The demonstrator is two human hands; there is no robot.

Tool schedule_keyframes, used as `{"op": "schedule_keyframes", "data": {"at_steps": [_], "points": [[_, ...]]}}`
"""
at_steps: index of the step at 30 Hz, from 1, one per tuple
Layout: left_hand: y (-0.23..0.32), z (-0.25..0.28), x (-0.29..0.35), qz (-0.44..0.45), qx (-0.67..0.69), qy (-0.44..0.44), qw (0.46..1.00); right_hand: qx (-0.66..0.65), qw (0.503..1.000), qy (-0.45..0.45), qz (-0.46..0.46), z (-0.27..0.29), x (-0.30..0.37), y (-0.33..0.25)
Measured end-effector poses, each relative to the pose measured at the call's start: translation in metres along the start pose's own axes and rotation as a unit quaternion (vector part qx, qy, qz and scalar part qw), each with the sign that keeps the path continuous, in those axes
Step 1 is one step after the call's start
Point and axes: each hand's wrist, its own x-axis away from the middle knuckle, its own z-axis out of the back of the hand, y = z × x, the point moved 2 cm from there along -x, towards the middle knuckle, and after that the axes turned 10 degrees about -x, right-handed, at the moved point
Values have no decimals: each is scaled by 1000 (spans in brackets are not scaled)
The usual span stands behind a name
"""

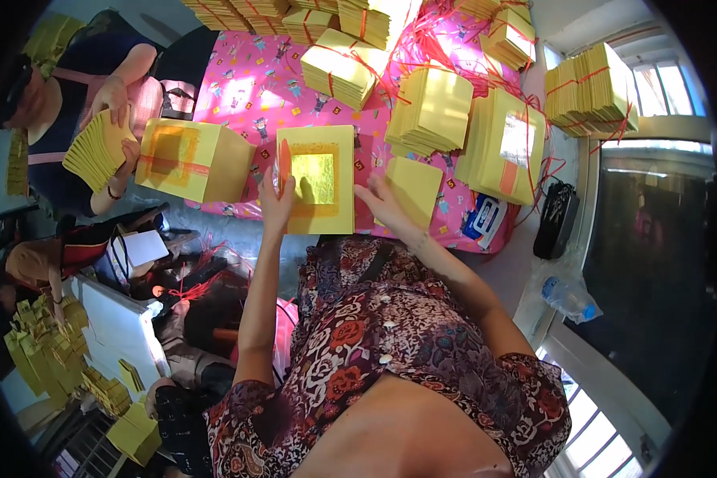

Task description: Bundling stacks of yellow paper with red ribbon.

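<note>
A yellow joss paper stack [321,215] with a gold foil square stands in front of me on the pink table cover. My left hand [277,201] is closed on its left edge, thumb on the near side. A flat red-orange oval [284,158] shows just above those fingers; I cannot tell whether it is held. Close to the stack's right edge is my right hand [384,203], its fingers apart and nothing in it. Beneath and beyond the right hand lies a plain yellow sheet pile [417,185].
Tied paper bundles [338,68] fill the table's far side, with red string [434,40] among them. A large block [191,159] sits left, beside a co-worker's hands [118,119] holding fanned paper. A black case [556,221] and a plastic bottle [570,299] are at right.
</note>
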Motion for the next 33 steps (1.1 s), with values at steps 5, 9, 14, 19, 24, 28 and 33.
{"op": "schedule_keyframes", "data": {"at_steps": [5,9,14,19,24,28,33], "points": [[-3,-10,-1,206,159,-258,930,-24,996,-15,-83,-26,-13,27],[-26,-17,1,194,209,-255,924,-182,977,-49,-98,-55,-5,31],[-15,-28,2,176,167,-237,941,-115,988,14,-106,-50,-13,41],[-28,-28,-5,142,125,-228,955,-33,993,37,-105,-55,-12,40],[-34,-15,-5,166,161,-211,950,9,999,34,-8,-46,-2,27],[8,17,-11,-115,-120,-26,986,-48,973,99,204,-1,36,-33],[63,43,-10,-133,-79,-28,988,93,921,263,272,114,42,-117]]}}
